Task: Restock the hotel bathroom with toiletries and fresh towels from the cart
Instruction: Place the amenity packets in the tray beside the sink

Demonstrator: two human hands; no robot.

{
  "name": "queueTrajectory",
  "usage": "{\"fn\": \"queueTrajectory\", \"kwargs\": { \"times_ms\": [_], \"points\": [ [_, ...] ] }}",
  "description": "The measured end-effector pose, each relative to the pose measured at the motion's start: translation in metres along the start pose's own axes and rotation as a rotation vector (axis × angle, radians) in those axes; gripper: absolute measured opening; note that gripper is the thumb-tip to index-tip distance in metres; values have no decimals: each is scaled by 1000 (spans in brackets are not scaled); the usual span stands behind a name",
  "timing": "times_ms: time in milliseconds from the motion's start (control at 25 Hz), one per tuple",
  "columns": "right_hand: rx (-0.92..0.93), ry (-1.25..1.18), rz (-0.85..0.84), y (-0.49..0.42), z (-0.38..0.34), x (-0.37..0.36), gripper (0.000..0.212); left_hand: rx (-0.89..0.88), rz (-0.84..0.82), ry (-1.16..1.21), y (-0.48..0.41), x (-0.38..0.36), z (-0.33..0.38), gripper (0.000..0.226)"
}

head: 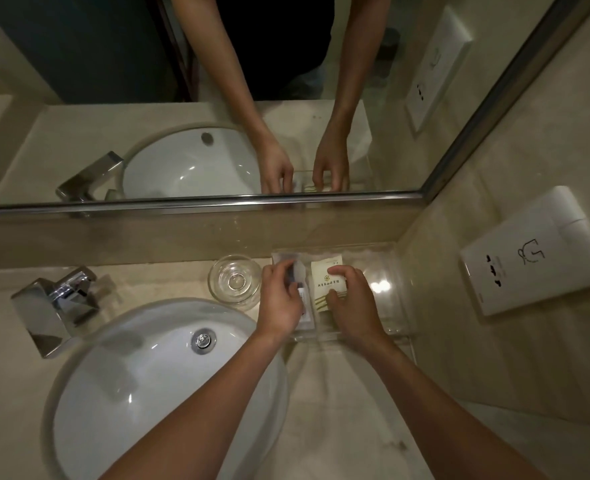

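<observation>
A beige stone countertop (338, 410) carries a white oval basin (130, 393) sunk into its left part, with a chrome drain stopper (203, 340) toward the basin's back. A square chrome faucet (56, 308) stands near the counter's back edge at the left. A clear glass bowl (235, 282) sits upright near the back edge, just beyond the basin's rim. A metal-framed mirror (78, 81) rises above the backsplash (148, 237). A white socket plate (525, 258) is fixed to the right wall.
</observation>
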State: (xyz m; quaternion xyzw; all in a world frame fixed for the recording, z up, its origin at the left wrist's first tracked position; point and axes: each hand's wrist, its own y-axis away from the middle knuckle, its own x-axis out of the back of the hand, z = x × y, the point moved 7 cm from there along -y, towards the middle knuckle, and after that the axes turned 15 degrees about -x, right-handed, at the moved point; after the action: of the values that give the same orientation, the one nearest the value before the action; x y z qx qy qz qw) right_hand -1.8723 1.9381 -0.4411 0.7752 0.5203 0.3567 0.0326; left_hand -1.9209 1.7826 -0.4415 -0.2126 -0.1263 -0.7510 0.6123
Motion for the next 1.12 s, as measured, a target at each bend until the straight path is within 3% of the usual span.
{"fn": "queueTrajectory", "kwargs": {
  "times_ms": [280,480,600,1120],
  "points": [
    [62,414,170,1,2,-2,45,-136,-37,-368,4,3,8,38],
    [203,428,87,8,1,-3,49,-367,-296,-475,8,-7,10,56],
    [224,491,52,6,1,-7,51,-349,-410,-525,11,-16,0,62],
    [222,552,83,-12,-13,-16,53,-244,-468,-608,-3,-16,-10,63]
  ]
}}
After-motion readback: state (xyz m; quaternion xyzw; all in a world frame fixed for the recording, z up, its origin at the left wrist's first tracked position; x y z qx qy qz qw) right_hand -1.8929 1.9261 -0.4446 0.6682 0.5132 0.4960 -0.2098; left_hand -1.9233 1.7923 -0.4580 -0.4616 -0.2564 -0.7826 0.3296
